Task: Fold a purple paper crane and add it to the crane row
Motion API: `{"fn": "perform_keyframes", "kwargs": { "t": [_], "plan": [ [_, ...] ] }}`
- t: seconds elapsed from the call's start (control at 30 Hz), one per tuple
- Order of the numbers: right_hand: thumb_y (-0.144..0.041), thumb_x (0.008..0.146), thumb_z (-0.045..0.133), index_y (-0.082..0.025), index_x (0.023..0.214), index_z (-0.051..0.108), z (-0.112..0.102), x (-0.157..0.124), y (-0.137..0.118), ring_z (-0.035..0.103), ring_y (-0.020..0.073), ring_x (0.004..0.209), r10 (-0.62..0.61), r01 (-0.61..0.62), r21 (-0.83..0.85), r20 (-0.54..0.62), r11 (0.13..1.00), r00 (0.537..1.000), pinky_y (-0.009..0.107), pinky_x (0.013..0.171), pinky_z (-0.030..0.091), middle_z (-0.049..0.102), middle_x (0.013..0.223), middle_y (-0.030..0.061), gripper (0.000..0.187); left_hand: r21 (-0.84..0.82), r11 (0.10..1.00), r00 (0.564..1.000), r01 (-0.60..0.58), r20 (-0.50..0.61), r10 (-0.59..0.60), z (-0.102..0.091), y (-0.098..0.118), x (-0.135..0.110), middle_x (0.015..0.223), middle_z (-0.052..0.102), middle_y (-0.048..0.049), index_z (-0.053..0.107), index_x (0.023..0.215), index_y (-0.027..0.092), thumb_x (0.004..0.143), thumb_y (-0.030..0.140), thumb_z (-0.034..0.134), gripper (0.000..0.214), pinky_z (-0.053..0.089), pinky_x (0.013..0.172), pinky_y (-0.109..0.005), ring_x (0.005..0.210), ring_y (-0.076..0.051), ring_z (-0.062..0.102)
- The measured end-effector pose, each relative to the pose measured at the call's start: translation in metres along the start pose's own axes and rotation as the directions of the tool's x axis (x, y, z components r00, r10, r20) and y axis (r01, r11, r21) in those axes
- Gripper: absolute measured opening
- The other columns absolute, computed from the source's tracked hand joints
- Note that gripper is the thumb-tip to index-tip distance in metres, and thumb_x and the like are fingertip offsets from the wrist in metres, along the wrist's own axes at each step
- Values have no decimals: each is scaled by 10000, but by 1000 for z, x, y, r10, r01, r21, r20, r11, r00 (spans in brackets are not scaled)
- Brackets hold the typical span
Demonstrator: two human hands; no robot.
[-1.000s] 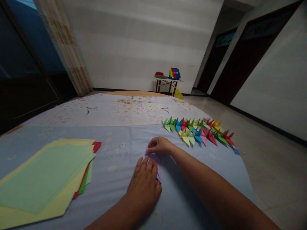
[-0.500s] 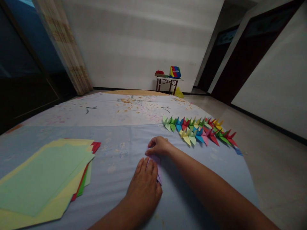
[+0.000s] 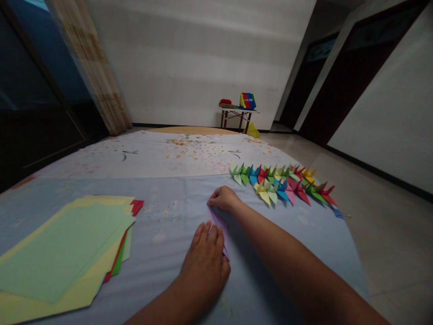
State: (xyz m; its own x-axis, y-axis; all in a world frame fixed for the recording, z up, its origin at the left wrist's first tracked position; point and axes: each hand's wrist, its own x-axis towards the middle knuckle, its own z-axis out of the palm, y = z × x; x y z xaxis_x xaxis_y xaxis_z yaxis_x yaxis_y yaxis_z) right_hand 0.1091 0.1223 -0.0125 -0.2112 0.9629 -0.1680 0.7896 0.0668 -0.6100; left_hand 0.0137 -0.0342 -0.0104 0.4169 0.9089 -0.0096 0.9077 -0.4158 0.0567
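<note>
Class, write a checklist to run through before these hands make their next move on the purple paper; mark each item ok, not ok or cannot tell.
1. Left hand steadying the purple paper: ok, laid flat over its near part.
2. Right hand at the paper's far tip: ok, pinching there.
3. Creases even along the whole length: cannot tell, partly covered.
4. Sheet stack apart from the work: ok, off to the left.
5. Stack edges squared: not ok, sheets stick out unevenly.
6. Folded pieces apart from both hands: ok.
</note>
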Motion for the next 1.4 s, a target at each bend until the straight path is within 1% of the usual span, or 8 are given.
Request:
{"fn": "perform_keyframes", "kwargs": {
  "t": [0.2,0.53,0.7,0.9,1.03,1.13,1.3,1.4],
  "plan": [
    [-313,791,525,-137,867,699,-12,-10,12,573,110,650,-106,109,27,-89,994,990,191,546,358,668,723,26,259,-20,1000,1000,-15,-20,14,1,-1,-1,1381,427,-177,452,1305,61,840,322,360,541,190,1111,-463,1315,-291,315],
    [-366,772,557,-192,811,694,-14,-65,31,553,142,674,-202,192,-169,-45,967,978,236,587,337,673,743,29,225,-203,970,986,-133,-128,109,-1,-31,4,1310,522,-52,517,1218,218,805,151,361,446,22,1103,-548,1330,-221,285],
    [-398,744,614,-198,834,658,-2,-68,32,532,181,800,-216,194,-182,-105,964,971,286,705,320,660,806,32,224,-317,948,971,-14,-230,-62,3,-44,12,1226,573,-55,482,1211,219,838,170,348,399,172,1069,-511,1217,-196,434],
    [-284,736,643,-186,773,607,1,-70,35,499,152,789,-279,283,0,-163,959,946,277,734,327,608,766,0,111,-348,918,926,191,-247,-286,-2,-45,14,1006,645,-56,607,989,203,849,314,423,257,334,915,-458,998,-236,550],
    [-246,759,594,-170,749,546,1,-68,33,475,103,640,-265,307,363,-162,880,951,221,606,353,542,681,-27,91,-458,870,924,182,-223,-310,-5,-44,14,971,650,-45,619,955,213,838,357,456,247,328,916,-474,992,-249,550],
    [-316,747,607,-175,740,489,2,-65,32,435,82,562,-250,282,643,-143,712,958,203,535,343,491,628,-53,184,-684,719,929,123,-174,-325,-4,-45,18,958,652,-52,599,987,197,828,379,479,270,377,904,-433,961,-235,576],
    [-427,676,689,-175,712,479,5,-62,31,416,73,545,-267,280,810,-159,515,951,206,537,341,474,609,-61,331,-971,234,900,56,-52,-432,-2,-47,24,867,629,-39,515,1028,166,741,405,591,381,480,746,-322,824,-197,625],
    [-427,652,722,-170,736,513,2,-64,32,466,85,588,-294,266,825,-127,499,947,224,579,374,520,666,-41,342,-988,154,875,6,-70,-479,-1,-47,26,805,611,-12,487,1002,170,695,370,640,397,484,692,-289,766,-173,621]
  ]
}}
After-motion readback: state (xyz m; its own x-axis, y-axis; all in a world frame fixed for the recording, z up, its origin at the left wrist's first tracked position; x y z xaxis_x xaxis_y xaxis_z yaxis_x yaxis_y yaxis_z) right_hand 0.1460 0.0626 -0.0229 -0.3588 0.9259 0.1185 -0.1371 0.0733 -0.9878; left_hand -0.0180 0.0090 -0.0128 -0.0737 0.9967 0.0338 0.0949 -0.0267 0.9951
